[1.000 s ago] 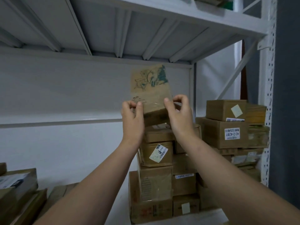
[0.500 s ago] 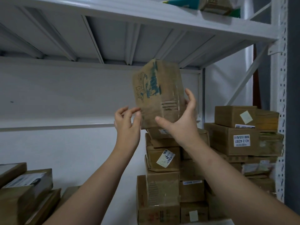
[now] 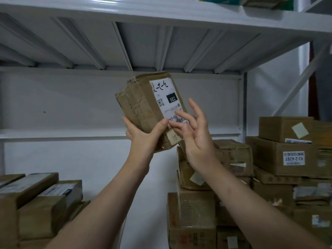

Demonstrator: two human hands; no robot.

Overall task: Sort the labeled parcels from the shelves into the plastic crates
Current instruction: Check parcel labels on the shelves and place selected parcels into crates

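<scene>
Left hand gripped the lower end of 1 brown taped cardboard parcel, thumb on the label-side edge, fingers wrapped behind. Parcel was tilted, raised above the hand, under the white metal shelf. White paper label marked 220 faced the camera. Right hand was spread loose just right of the parcel, fingertips touching the label's lower part. Stacked brown cardboard boxes sat lower right.
</scene>
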